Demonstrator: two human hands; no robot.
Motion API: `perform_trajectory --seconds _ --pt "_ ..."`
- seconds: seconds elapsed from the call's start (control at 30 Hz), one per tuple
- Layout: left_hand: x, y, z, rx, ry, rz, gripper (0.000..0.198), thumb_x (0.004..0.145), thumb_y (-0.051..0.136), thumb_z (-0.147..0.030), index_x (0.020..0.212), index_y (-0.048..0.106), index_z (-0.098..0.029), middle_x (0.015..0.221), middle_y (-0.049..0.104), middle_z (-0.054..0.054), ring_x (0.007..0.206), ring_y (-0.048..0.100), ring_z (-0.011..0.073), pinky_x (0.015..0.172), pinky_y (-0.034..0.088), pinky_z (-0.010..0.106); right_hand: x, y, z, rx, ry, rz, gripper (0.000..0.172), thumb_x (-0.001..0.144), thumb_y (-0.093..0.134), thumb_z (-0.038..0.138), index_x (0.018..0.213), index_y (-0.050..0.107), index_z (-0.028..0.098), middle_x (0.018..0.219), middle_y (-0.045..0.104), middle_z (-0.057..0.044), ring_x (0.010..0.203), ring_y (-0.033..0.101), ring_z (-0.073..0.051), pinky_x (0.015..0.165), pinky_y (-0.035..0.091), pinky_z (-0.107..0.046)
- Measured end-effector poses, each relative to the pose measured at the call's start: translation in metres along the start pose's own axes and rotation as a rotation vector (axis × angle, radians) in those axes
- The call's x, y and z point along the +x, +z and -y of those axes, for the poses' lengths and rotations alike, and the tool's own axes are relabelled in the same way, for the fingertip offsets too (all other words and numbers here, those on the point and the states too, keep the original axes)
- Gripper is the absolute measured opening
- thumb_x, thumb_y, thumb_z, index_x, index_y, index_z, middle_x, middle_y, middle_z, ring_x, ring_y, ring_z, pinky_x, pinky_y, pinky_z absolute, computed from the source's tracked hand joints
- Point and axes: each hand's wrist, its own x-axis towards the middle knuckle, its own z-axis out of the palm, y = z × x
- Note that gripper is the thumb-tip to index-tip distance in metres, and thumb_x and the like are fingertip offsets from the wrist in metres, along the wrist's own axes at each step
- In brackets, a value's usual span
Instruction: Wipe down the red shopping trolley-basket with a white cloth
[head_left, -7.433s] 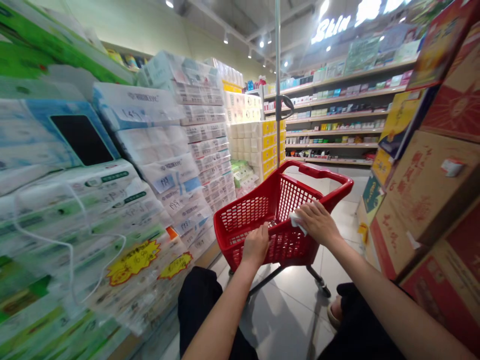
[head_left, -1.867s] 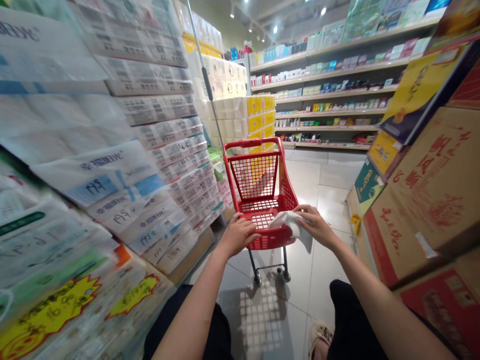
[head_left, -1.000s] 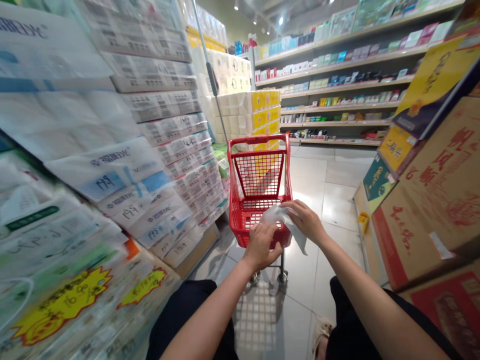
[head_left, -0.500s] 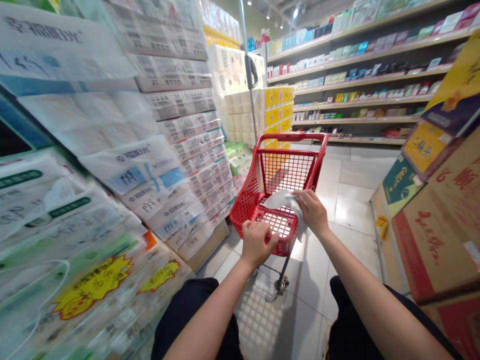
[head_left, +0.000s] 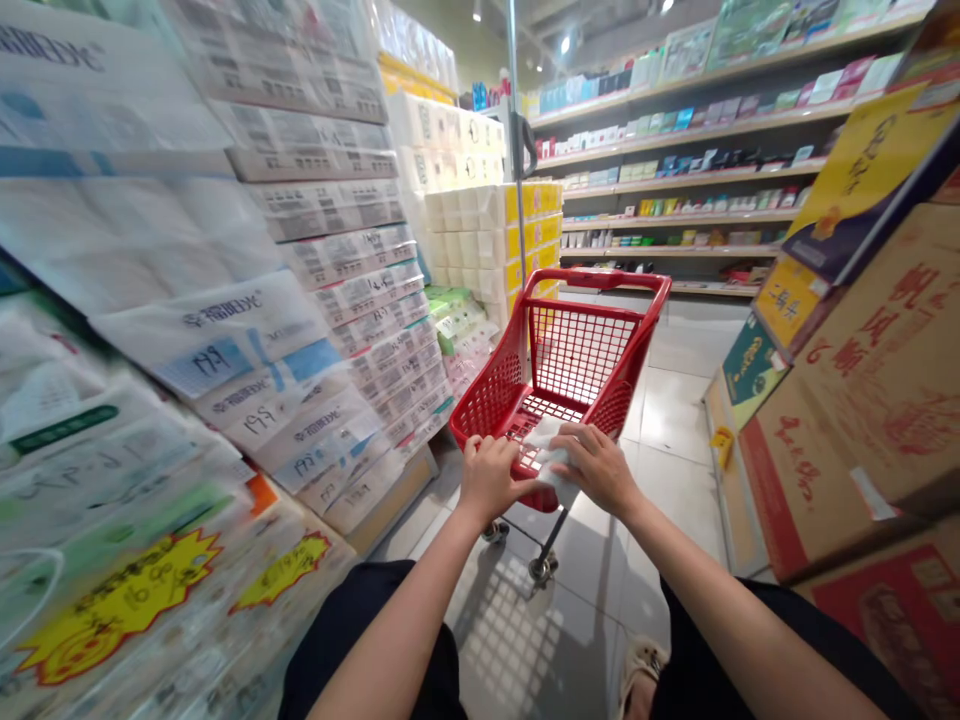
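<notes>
A red plastic shopping cart (head_left: 480, 405) with grid walls stands on the tiled floor in front of me, its handle at the far side. My left hand (head_left: 487, 480) grips the near rim of its basket, fingers curled over the edge. In my right hand (head_left: 596, 465) is a crumpled white cloth (head_left: 546, 435), or possibly a paper wipe, pressed onto the same rim just to the right. Part of the cloth hangs inside the basket. My fingers hide the stretch of rim beneath them.
Wrapped tissue packs (head_left: 255, 340) are piled high on the left. Cardboard boxes (head_left: 825, 440) line the right side. Stocked shelves (head_left: 675, 180) stand at the back, near a thin upright metal post (head_left: 517, 150). Cart wheels (head_left: 543, 570) rest on the floor near my feet.
My right hand has moved left along the rim with the cloth, close to my left hand. The left hand has shifted slightly left. The cart's angle in view has turned a little.
</notes>
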Motion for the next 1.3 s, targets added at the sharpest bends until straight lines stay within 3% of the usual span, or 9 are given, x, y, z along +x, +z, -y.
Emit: perform_trajectory --seconds 0.2,0.33,0.47,0.63,0.73,0.87,0.97,1.07,1.3 --pt "0.004 0.004 -0.003 -0.023 0.005 -0.010 0.054 0.072 0.059 -0.074 0.080 0.055 -0.021 0.080 0.061 0.004 0.080 0.051 0.0214 0.089 0.033 0.041 0.007 -0.024 -0.051 0.073 0.272 -0.302 0.029 0.096 0.041 0.039 0.116 0.060 0.032 0.120 0.056 -0.006 0.112 0.054 -0.024 0.095 0.046 -0.039" --pt "0.005 0.006 -0.005 -0.002 -0.008 0.020 0.054 0.073 0.058 -0.074 0.078 0.055 -0.020 0.079 0.060 0.004 0.079 0.050 0.0216 0.087 0.033 0.040 0.013 -0.028 -0.058 0.107 0.349 -0.388 0.028 0.094 0.043 0.038 0.112 0.064 0.032 0.114 0.057 -0.005 0.110 0.055 -0.024 0.095 0.047 -0.040" --pt "0.006 0.004 -0.004 0.019 -0.024 0.041 0.055 0.072 0.057 -0.075 0.078 0.056 -0.020 0.080 0.060 0.004 0.080 0.051 0.0218 0.086 0.033 0.039 0.009 -0.019 -0.026 0.164 0.304 -0.354 0.024 0.095 0.045 0.035 0.109 0.064 0.030 0.106 0.058 -0.006 0.103 0.057 -0.022 0.092 0.049 -0.038" --pt "0.004 0.001 -0.002 0.033 -0.031 0.044 0.053 0.072 0.060 -0.072 0.082 0.058 -0.020 0.083 0.062 0.004 0.083 0.052 0.0219 0.086 0.033 0.038 0.000 -0.014 0.011 0.187 0.114 -0.131 0.022 0.095 0.046 0.028 0.110 0.063 0.029 0.106 0.060 -0.004 0.102 0.058 -0.018 0.090 0.049 -0.032" --pt "0.003 0.000 -0.001 0.016 -0.036 0.051 0.052 0.073 0.061 -0.070 0.085 0.059 -0.020 0.086 0.062 0.005 0.085 0.054 0.0224 0.088 0.034 0.039 0.001 -0.018 0.005 0.170 0.070 -0.083 0.023 0.095 0.047 0.029 0.113 0.062 0.030 0.107 0.061 -0.004 0.103 0.058 -0.018 0.090 0.049 -0.032" --pt "0.002 -0.008 0.012 -0.067 0.081 0.099 0.051 0.075 0.066 -0.062 0.105 0.058 -0.022 0.105 0.061 0.006 0.099 0.056 0.0232 0.097 0.035 0.041 0.006 -0.023 -0.028 0.117 0.195 -0.207 0.026 0.096 0.044 0.032 0.116 0.062 0.032 0.118 0.059 -0.003 0.111 0.055 -0.020 0.094 0.048 -0.035" --pt "0.003 -0.014 0.033 -0.045 0.129 0.065 0.051 0.076 0.070 -0.053 0.115 0.055 -0.024 0.119 0.057 0.006 0.116 0.051 0.0242 0.112 0.024 0.047 0.010 -0.023 -0.051 0.082 0.271 -0.252 0.028 0.096 0.043 0.035 0.116 0.062 0.033 0.122 0.059 -0.002 0.113 0.054 -0.021 0.095 0.047 -0.037" --pt "0.005 -0.013 0.053 0.042 0.068 0.019 0.032 0.083 0.065 -0.044 0.108 0.057 -0.025 0.111 0.059 0.005 0.121 0.048 0.0239 0.117 0.016 0.051 0.014 -0.021 -0.064 0.070 0.320 -0.298 0.029 0.096 0.042 0.036 0.115 0.064 0.032 0.121 0.059 -0.003 0.112 0.054 -0.022 0.097 0.045 -0.040" --pt "0.017 0.004 0.058 0.136 0.068 0.005 0.024 0.081 0.068 -0.043 0.096 0.061 -0.026 0.094 0.059 0.003 0.105 0.053 0.0223 0.114 0.023 0.049 0.015 -0.014 -0.038 0.079 0.374 -0.327 0.027 0.095 0.044 0.037 0.109 0.066 0.027 0.102 0.056 -0.005 0.097 0.058 -0.018 0.086 0.048 -0.033"
